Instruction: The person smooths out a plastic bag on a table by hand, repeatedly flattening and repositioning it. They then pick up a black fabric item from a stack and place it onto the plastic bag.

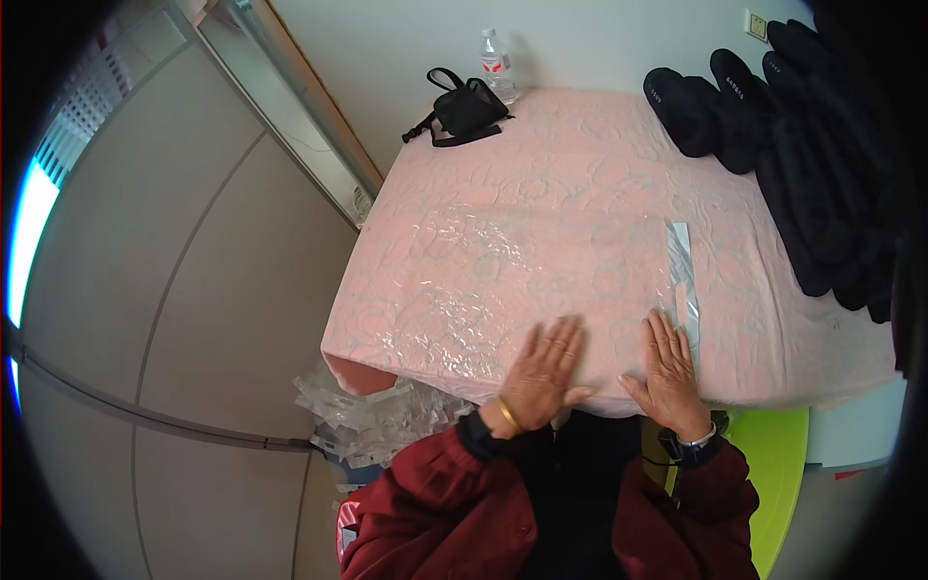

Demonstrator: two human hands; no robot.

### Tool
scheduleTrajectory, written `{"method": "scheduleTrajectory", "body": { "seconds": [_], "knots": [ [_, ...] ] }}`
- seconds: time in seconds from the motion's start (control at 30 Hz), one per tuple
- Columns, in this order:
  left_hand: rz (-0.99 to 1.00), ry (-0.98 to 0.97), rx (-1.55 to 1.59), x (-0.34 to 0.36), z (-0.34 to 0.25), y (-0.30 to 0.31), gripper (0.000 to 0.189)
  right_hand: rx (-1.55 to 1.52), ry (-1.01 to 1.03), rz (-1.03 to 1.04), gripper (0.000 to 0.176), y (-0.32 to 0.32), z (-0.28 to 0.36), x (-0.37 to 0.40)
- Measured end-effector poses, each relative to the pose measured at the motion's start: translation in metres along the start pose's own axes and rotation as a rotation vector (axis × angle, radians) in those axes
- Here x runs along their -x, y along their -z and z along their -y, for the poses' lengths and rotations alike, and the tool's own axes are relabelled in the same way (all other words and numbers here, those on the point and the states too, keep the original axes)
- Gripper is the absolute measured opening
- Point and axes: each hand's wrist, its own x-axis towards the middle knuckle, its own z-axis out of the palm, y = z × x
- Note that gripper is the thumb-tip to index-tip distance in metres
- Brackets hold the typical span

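A clear plastic sheet or bag (pixel 454 319) lies flat on the pink patterned cloth (pixel 580 135) covering the table, its glints showing most at the left. Near the sheet's right side runs a shiny silver strip (pixel 681 253). My left hand (pixel 544 377), a little blurred, rests palm down near the table's front edge, with fingers spread over the plastic. To its right, my right hand (pixel 667 382) lies flat with fingers stretched out, its fingertips beside the lower part of the silver strip. Neither hand grips anything.
Dark socks or padded insoles (pixel 812 184) are heaped along the right edge. At the back left are a black strapped pouch (pixel 471 109) and a water bottle (pixel 495 68). Crumpled clear plastic bags (pixel 387 416) gather below the front left corner. A grey panel (pixel 193 251) stands left.
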Motion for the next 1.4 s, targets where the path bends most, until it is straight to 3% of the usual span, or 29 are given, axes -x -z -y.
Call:
{"method": "scheduleTrajectory", "body": {
  "seconds": [0.3,0.53,0.67,0.8,0.93,1.0,1.17,1.27,1.4],
  "knots": [
    [0.000,0.461,-0.209,0.086,0.150,0.047,0.080,0.026,-0.045,0.022,0.091,0.005,-0.014,0.006],
    [0.028,0.629,-0.213,0.120,0.168,0.069,0.079,0.062,-0.031,-0.005,0.086,0.010,-0.039,0.035],
    [0.035,0.620,-0.414,0.087,0.122,0.082,0.078,0.075,-0.107,-0.020,0.084,0.022,-0.045,0.038],
    [-0.121,0.200,-0.150,0.014,0.041,0.053,0.082,0.004,-0.021,-0.028,0.086,0.031,-0.008,0.017],
    [0.004,0.045,-0.101,-0.037,-0.015,0.000,0.088,-0.039,0.069,-0.021,0.087,0.008,-0.003,0.001],
    [0.219,0.014,0.029,-0.046,-0.025,-0.004,0.091,-0.017,0.046,0.030,0.088,0.003,-0.014,0.004],
    [0.203,-0.046,-0.014,-0.025,0.018,-0.005,0.091,0.020,0.005,0.080,0.090,0.009,-0.029,0.016],
    [0.204,0.045,-0.043,-0.003,0.060,0.013,0.093,0.015,0.010,0.090,0.091,0.014,-0.031,0.016],
    [0.251,0.416,-0.067,0.033,0.120,0.046,0.093,0.008,0.014,0.104,0.092,0.014,-0.033,0.016]
  ]
}}
